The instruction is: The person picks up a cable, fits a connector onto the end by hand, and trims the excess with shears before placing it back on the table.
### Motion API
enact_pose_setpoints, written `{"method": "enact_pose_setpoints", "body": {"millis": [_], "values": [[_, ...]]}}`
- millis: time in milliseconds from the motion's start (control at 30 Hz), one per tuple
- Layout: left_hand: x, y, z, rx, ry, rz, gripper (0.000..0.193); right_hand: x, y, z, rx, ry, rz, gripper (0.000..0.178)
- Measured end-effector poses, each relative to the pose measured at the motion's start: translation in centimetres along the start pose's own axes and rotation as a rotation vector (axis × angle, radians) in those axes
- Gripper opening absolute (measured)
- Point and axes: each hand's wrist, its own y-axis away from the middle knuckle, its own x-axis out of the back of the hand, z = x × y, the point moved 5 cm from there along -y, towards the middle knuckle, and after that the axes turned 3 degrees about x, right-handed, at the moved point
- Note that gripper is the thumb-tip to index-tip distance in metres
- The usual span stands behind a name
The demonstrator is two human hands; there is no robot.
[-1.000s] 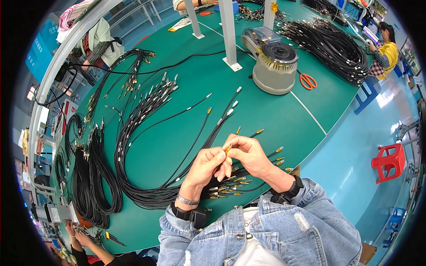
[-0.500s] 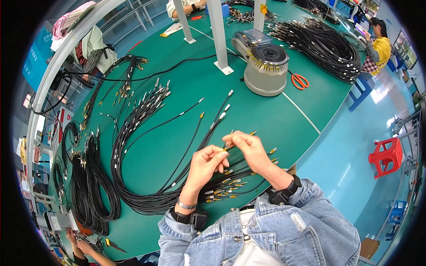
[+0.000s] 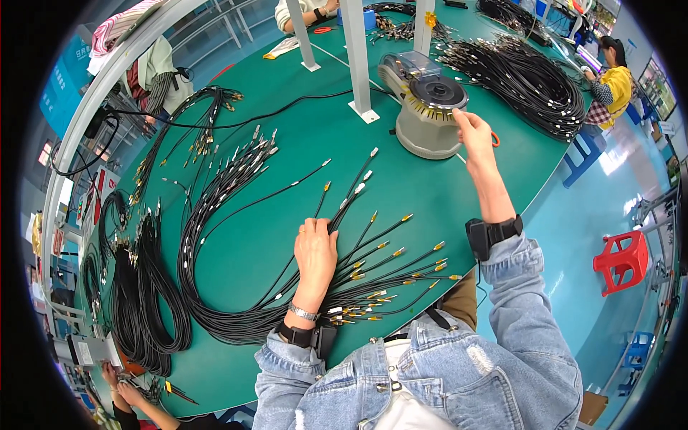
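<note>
- Compare with half a second ago: find right hand parted from left hand, no longer meeting fingertip to fingertip above the black cables.
- Find right hand now at the rim of the grey carousel tape dispenser, inward from the right edge of the green table.
- Right grip: see thumb and forefinger drawn close together beside the yellow tape tabs; cannot tell of any tab between them.
- Left grip: see palm down, fingers loosely bent over a few cables running up to white-tipped ends; cannot tell from above whether closed on any.
- Locate cables: curving along the table's near edge, then fanning out towards the right edge, with yellow-tipped ends lying between left hand and that edge. Cannot pick out the end just let go.
- Note orange-handled scissors now mostly covered by right hand, beyond the dispenser.
- Read the change, as a judgement, as a break in two-handed work at a cable end: now split, one hand at the cables, one at the tape.
</note>
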Motion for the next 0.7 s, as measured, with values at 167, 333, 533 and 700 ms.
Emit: {"method": "enact_pose_setpoints", "body": {"millis": [167,333,533,700], "values": [[-0.5,-0.2,-0.5,0.028,0.022,-0.057,0.023,-0.5,-1.8,1.8,-0.075,-0.063,-0.167,0.02],[-0.2,-0.3,0.0,0.015,0.063,-0.006,0.018,-1.4,-0.1,-0.7,-0.03,-0.44,-0.28,0.011],[-0.5,-0.3,-0.4,0.019,0.084,-0.019,0.012,-2.6,7.4,-3.9,-0.126,-0.628,-0.43,0.009],[0.3,-0.4,0.5,-0.022,0.05,0.097,0.01,-1.8,12.1,-2.5,-0.227,-0.537,-0.555,0.01]]}}
